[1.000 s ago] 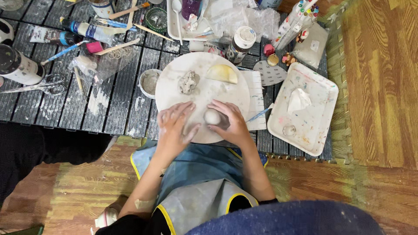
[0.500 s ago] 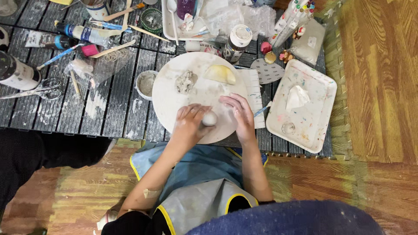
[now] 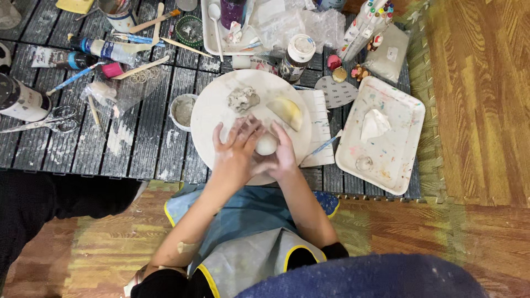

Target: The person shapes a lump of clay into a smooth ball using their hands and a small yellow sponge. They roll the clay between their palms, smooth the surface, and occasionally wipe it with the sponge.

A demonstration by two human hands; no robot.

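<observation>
Clay ball [image 3: 266, 144] sits on the round board [image 3: 210, 110], cupped between your left hand [image 3: 234, 154] and right hand [image 3: 282, 157]. Likely soft, light, dents easily; hold its sides, press gently.

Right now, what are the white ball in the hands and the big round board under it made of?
The small white ball, cupped between the left hand and the right hand, looks like soft modelling clay: matt, smooth and rounded, with a rough grey lump of similar stuff nearby. The round pale board seems to be wood or plaster, dull and dusted white; I cannot tell which.
</observation>
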